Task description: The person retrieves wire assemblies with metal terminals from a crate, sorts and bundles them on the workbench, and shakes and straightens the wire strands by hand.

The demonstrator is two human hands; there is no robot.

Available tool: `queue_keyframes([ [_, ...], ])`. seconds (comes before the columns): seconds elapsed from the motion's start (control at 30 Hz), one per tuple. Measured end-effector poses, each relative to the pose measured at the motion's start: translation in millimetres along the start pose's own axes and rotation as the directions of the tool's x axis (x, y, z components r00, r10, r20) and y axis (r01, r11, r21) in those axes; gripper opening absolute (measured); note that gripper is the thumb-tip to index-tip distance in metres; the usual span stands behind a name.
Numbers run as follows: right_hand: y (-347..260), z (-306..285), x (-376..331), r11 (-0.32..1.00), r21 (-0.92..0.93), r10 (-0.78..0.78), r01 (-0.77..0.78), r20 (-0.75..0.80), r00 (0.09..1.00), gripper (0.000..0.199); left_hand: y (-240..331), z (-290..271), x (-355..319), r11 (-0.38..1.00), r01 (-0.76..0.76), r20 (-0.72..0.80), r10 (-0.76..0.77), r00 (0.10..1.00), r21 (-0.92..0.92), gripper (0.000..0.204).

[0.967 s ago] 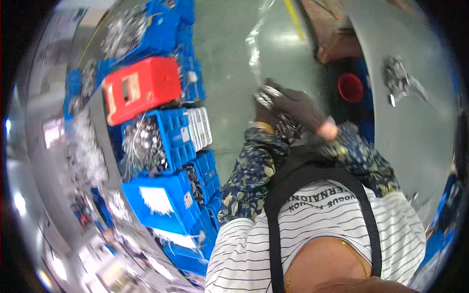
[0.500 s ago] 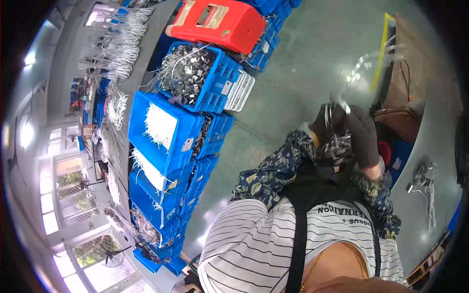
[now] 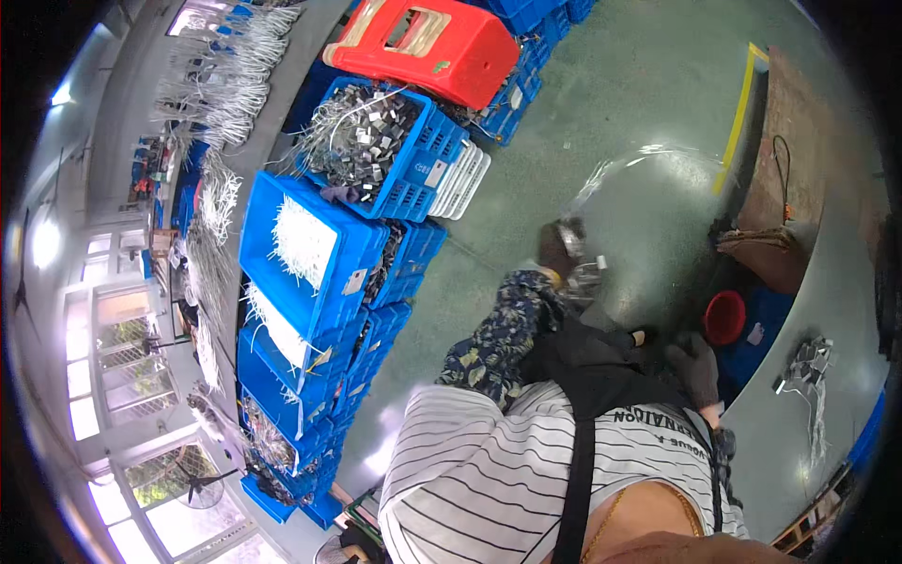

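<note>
My left hand (image 3: 560,246), in a dark glove below a floral sleeve, is closed round a bundle of white wires with silver metal ends (image 3: 584,274). Loose wire ends trail away from it over the green floor, blurred by motion. My right hand (image 3: 697,368), in a grey glove, hangs beside my black apron, with thumb and fingers apart and nothing visible in it. Closest to that hand is a red round basin (image 3: 724,318). On the grey table at the right lies another bundle of wires with metal ends (image 3: 806,367).
Stacked blue crates (image 3: 324,282) on the left hold white wires and metal-ended pieces. A red plastic stool (image 3: 442,52) lies on top of the far ones. Behind them runs a long bench with wire bundles (image 3: 230,85). A brown board (image 3: 794,141) stands at the right.
My hands have parted. The left has moved left and down with the wire bundle; the right has let go and dropped back towards my side.
</note>
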State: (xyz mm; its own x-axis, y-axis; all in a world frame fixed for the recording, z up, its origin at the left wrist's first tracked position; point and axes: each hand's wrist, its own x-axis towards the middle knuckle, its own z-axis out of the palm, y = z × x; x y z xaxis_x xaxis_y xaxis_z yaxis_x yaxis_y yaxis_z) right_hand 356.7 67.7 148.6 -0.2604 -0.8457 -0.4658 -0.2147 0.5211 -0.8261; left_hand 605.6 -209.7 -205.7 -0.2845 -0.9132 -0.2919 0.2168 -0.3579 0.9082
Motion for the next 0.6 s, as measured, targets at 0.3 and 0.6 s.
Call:
queue_keyframes([
  [0.3,-27,40,111,0.827,0.552,0.092,0.110,-0.325,0.941,0.023,135,236,-69,0.808,-0.474,0.589,0.203,0.782,0.350,0.024],
  [0.6,-79,25,64,0.921,-0.114,-0.366,0.373,0.074,0.928,0.024,118,188,-85,0.501,-0.743,0.823,0.101,0.560,0.444,0.025],
])
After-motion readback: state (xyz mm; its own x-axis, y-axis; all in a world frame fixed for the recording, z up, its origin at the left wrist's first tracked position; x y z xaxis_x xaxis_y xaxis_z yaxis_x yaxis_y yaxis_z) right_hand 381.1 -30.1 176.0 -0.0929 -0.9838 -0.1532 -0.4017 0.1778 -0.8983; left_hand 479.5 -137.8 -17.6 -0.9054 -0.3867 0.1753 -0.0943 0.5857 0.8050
